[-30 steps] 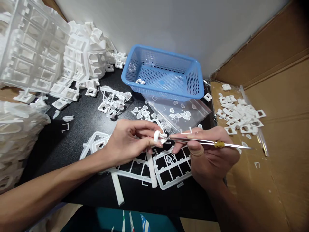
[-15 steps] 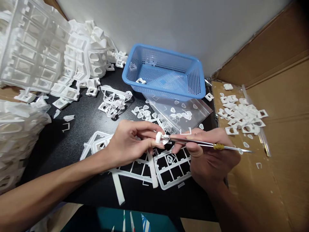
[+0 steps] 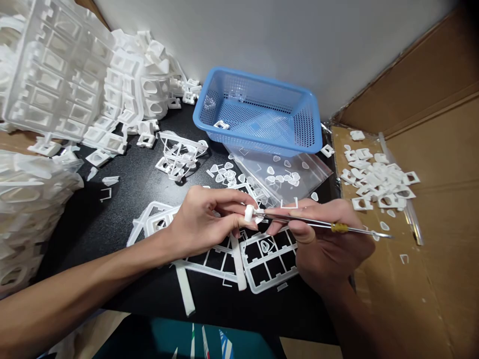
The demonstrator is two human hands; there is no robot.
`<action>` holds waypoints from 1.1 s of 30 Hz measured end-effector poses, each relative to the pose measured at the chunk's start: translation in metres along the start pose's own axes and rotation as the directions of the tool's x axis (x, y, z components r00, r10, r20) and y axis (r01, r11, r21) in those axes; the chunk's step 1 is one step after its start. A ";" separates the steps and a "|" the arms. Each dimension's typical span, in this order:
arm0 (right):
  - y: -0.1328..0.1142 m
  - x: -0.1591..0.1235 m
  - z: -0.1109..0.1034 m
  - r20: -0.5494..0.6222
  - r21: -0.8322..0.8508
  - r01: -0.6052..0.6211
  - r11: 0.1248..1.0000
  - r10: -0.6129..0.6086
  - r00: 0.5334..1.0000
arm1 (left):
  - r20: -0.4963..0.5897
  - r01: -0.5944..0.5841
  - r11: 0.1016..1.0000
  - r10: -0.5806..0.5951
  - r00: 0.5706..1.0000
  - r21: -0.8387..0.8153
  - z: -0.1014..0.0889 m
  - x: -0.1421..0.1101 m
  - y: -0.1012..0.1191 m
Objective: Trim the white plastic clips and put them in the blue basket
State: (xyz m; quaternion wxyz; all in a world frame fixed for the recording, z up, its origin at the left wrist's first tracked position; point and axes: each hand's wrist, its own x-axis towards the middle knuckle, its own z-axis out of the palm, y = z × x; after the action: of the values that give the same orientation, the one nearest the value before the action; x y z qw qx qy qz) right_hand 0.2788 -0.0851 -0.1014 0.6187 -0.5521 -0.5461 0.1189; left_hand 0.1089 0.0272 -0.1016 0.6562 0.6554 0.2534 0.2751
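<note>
Between the fingertips of my left hand [image 3: 204, 217] I pinch a small white plastic piece [image 3: 249, 213]. My right hand [image 3: 329, 239] is closed around a slim, pointed metal tool [image 3: 318, 222] with a yellow band [image 3: 339, 228]. The tool's left end meets the white piece; the exact contact is hidden by fingers. Its other end points right, past my hand. Beneath both hands lie white grid-like plastic frames [image 3: 264, 289] and a flat white strip [image 3: 238, 264].
A blue perforated basket [image 3: 258, 144] holding a white part stands at the back, partly on a clear plastic bag [image 3: 314, 172]. White moulded sheets [image 3: 52, 94] are stacked at left. Loose white parts [image 3: 377, 174] are heaped on cardboard [image 3: 392, 289] at right, near small rings [image 3: 226, 174].
The whole view has shifted slightly. Both hands keep the same hold, with the tool's end still at the white piece.
</note>
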 end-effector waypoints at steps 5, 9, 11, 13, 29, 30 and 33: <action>-0.002 0.003 0.000 -0.002 0.055 -0.119 0.991 0.119 0.993 | 0.016 -0.014 1.000 0.013 1.000 0.025 0.001 0.002 0.001; -0.002 0.007 -0.002 0.078 0.285 -0.246 0.926 0.234 0.969 | -0.009 0.034 0.999 -0.034 0.999 -0.026 0.002 0.006 0.002; -0.002 0.008 -0.002 0.077 0.328 -0.239 0.914 0.227 0.971 | -0.015 0.074 0.995 -0.076 0.997 -0.070 0.002 0.007 0.002; -0.002 0.008 -0.002 0.040 0.264 -0.187 0.946 0.183 0.982 | 0.000 0.084 0.992 -0.084 0.996 -0.097 0.001 0.007 0.002; -0.003 0.006 0.001 0.009 0.047 -0.073 0.996 0.073 0.997 | 0.008 0.114 0.981 -0.114 0.993 -0.156 0.001 0.005 0.004; -0.003 0.006 0.001 0.010 0.045 -0.074 0.996 0.074 0.997 | 0.009 0.119 0.980 -0.119 0.993 -0.157 0.001 0.005 0.004; -0.003 0.004 0.001 0.009 0.069 -0.068 0.995 0.068 0.998 | 0.012 0.116 0.980 -0.115 0.993 -0.160 0.002 0.005 0.003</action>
State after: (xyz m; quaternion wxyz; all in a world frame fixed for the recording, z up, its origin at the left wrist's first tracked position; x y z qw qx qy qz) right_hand 0.2782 -0.0827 -0.0970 0.6315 -0.5480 -0.5246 0.1606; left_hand 0.1137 0.0296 -0.0980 0.7220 0.5850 0.2671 0.2550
